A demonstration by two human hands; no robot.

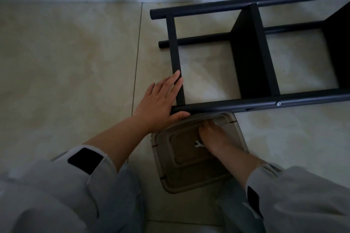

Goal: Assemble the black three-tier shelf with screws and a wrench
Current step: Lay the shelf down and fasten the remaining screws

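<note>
Head view: left hand (160, 100) flat, fingers straight, steadies shelf (253, 51) mid-frame. Right hand (212, 136) in box (189, 176), fingers curled, grip unclear. Best: grab wrench (198, 144), hold frame firm.

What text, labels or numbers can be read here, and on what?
None readable.
Black shelf: no label or marking shows.
Clear plastic box: no print visible.
Small wrench in the box: too small to show any size stamp.
Black patches on the sleeves: plain, no lettering.
Left hand rests on the shelf; right hand reaches into the box.
</note>
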